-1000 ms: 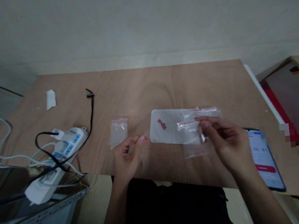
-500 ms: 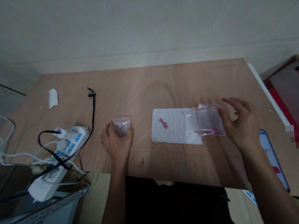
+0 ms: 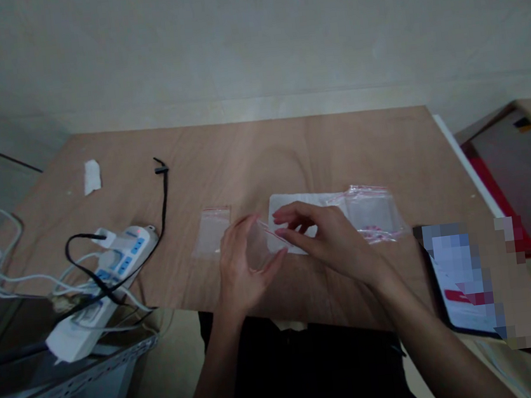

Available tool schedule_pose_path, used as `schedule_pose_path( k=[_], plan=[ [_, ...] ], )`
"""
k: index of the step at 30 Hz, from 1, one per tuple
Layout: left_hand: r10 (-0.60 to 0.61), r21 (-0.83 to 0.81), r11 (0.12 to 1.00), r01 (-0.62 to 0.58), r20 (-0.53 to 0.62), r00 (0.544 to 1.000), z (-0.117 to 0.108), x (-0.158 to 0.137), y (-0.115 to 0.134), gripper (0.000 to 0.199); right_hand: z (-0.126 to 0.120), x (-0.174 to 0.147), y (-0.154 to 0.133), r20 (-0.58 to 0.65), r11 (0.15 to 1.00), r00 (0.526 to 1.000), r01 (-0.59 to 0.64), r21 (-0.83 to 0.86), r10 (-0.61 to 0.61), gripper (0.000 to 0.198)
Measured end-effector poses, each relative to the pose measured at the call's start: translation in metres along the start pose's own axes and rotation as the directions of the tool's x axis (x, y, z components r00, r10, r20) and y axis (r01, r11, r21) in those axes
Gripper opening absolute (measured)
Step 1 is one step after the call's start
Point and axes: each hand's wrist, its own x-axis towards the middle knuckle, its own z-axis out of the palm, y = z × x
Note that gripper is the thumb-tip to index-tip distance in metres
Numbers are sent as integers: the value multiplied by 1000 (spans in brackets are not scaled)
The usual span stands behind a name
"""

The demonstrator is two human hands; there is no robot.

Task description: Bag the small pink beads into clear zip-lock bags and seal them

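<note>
Table, wood. Power strip at its left edge, phone at right. White sheet mid-table, bag pile on its right end, flat bag left of it. Left hand and right hand meet near the front edge, fingers pinching one clear bag between them.

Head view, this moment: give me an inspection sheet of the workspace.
Surface: wooden table, bare at the back.
Job's things: small clear zip bag held between both hands; another bag lies flat to the left; bag pile on a white sheet.
Clutter: white scrap; phone, blurred.
Hands: left hand and right hand pinch the bag.
Cables: power strip; black cord.
Surroundings: pale wall.
</note>
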Motion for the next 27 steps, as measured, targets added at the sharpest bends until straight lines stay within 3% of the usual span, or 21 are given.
schedule_pose_path(
  k=[3,6,12,17,21,24,27],
  plan=[
    [30,-50,998,-29,30,999,-1,-2,4,64,1,1,7,90,989,994,-70,127,58,15],
    [29,-92,996,-21,87,996,-2,-4,5,68,0,-2,13,71,976,994,-97,195,84,6],
    [-14,-75,997,33,245,969,-1,-2,15,94,0,-9,15,91,985,994,-67,158,53,11],
    [-86,-107,987,117,257,963,5,1,22,72,3,-16,21,89,979,995,-57,194,40,8],
    [-88,-134,982,130,287,954,8,-5,22,63,4,-20,23,132,999,990,45,8,-46,17],
    [-78,-144,982,126,301,950,10,-12,21,61,6,-22,21,158,993,987,47,-112,-29,19],
    [-118,-149,975,166,283,952,12,-16,19,51,6,-24,23,162,994,986,57,-94,-41,22]
  ],
)
